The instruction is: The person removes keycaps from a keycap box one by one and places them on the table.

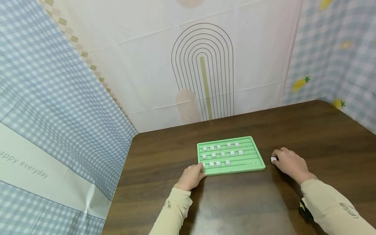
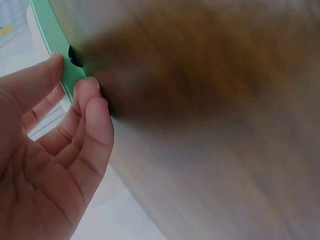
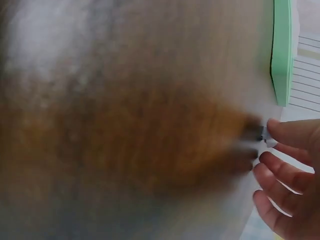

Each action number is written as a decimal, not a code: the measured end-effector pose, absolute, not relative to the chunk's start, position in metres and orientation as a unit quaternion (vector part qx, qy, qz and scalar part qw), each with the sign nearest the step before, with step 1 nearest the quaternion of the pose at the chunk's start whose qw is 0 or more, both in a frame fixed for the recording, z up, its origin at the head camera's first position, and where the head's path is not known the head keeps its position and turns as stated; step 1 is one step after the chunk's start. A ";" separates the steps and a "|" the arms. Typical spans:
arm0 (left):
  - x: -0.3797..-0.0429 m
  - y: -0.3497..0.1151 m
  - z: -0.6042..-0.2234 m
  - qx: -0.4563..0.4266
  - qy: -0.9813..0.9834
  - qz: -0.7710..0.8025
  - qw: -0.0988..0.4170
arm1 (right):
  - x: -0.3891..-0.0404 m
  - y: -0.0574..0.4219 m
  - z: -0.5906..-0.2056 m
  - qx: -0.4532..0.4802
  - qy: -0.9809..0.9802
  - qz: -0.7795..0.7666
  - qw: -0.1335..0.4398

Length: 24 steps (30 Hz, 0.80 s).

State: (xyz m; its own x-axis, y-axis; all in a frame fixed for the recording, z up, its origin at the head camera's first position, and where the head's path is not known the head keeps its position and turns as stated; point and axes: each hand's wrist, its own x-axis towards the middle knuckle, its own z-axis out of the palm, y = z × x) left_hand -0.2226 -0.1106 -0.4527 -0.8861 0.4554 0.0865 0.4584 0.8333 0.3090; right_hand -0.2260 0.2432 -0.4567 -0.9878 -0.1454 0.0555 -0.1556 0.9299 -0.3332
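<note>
A light green board [image 1: 232, 169] with raised edges lies on the brown table. Small white blocks [image 1: 223, 154] stand in three rows along its grooves. My left hand [image 1: 191, 176] holds the board at its near left corner. In the left wrist view, the thumb [image 2: 54, 70] and curled fingertips sit against the green edge [image 2: 47, 22]. Right of the board, my right hand [image 1: 291, 164] pinches one small white block [image 1: 273, 159] low over the table. The right wrist view shows this block [image 3: 270, 142] at the thumb tip, partly hidden by the fingers.
The brown wooden table [image 1: 235, 202] reaches back to a white cloth [image 1: 141, 81] with arch line drawings. Blue checked cloth [image 1: 67, 107] hangs on the left, and another checked cloth [image 1: 329, 65] on the right. A dark wristband [image 1: 305, 212] shows under the right sleeve.
</note>
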 end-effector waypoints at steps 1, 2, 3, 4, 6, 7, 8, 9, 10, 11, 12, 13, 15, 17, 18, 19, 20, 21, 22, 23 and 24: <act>-0.224 -0.111 -0.452 -0.239 -0.957 -0.163 -0.002 | -0.227 0.242 -0.455 0.078 -0.982 0.172 0.017; -0.224 -0.112 -0.452 -0.238 -0.957 -0.164 -0.008 | -0.228 0.239 -0.452 0.079 -0.981 0.175 0.019; -0.225 -0.113 -0.451 -0.237 -0.957 -0.165 -0.015 | -0.228 0.236 -0.449 0.083 -0.980 0.178 0.025; -0.225 -0.114 -0.451 -0.236 -0.957 -0.166 -0.020 | -0.229 0.230 -0.446 0.088 -0.979 0.181 0.033; -0.224 -0.115 -0.451 -0.231 -0.958 -0.169 -0.027 | -0.231 0.215 -0.439 0.109 -0.975 0.188 0.051; -0.223 -0.115 -0.451 -0.229 -0.958 -0.171 -0.031 | -0.232 0.205 -0.437 0.123 -0.972 0.191 0.060; -0.223 -0.116 -0.452 -0.228 -0.958 -0.172 -0.032 | -0.233 0.194 -0.435 0.140 -0.969 0.193 0.066; -0.223 -0.116 -0.452 -0.229 -0.958 -0.171 -0.031 | -0.235 0.182 -0.435 0.156 -0.966 0.193 0.072; -0.222 -0.116 -0.452 -0.229 -0.958 -0.171 -0.031 | -0.236 0.171 -0.436 0.171 -0.963 0.194 0.073; -0.222 -0.116 -0.453 -0.230 -0.958 -0.171 -0.030 | -0.236 0.159 -0.437 0.185 -0.961 0.191 0.075; -0.222 -0.116 -0.454 -0.230 -0.957 -0.171 -0.030 | -0.237 0.149 -0.439 0.195 -0.960 0.188 0.075; -0.222 -0.115 -0.454 -0.231 -0.958 -0.171 -0.028 | -0.237 0.139 -0.441 0.201 -0.959 0.185 0.074; -0.222 -0.115 -0.455 -0.233 -0.958 -0.169 -0.025 | -0.237 0.123 -0.447 0.207 -0.960 0.175 0.068; -0.222 -0.114 -0.455 -0.233 -0.958 -0.167 -0.021 | -0.238 0.112 -0.452 0.206 -0.962 0.164 0.065; -0.221 -0.113 -0.456 -0.233 -0.958 -0.166 -0.017 | -0.238 0.108 -0.454 0.205 -0.963 0.160 0.064; -0.221 -0.113 -0.456 -0.234 -0.958 -0.165 -0.014 | -0.238 0.106 -0.456 0.204 -0.965 0.155 0.064; -0.221 -0.113 -0.456 -0.235 -0.958 -0.165 -0.011 | -0.239 0.104 -0.457 0.204 -0.965 0.151 0.066; -0.221 -0.113 -0.456 -0.236 -0.957 -0.166 -0.007 | -0.239 0.103 -0.458 0.203 -0.965 0.148 0.071; -0.221 -0.112 -0.456 -0.236 -0.957 -0.166 -0.003 | -0.239 0.102 -0.459 0.203 -0.965 0.144 0.076; -0.221 -0.112 -0.456 -0.236 -0.958 -0.165 0.000 | -0.240 0.102 -0.459 0.204 -0.965 0.143 0.082; -0.221 -0.112 -0.455 -0.236 -0.958 -0.164 0.003 | -0.240 0.102 -0.459 0.205 -0.964 0.143 0.088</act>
State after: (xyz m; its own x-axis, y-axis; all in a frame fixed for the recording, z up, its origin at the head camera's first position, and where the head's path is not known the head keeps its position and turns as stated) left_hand -0.2208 -0.1120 -0.4553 -0.8883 0.4517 0.0825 0.4535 0.8347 0.3123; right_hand -0.2400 0.1017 -0.4591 -0.9003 -0.3707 0.2280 -0.4210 0.8747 -0.2401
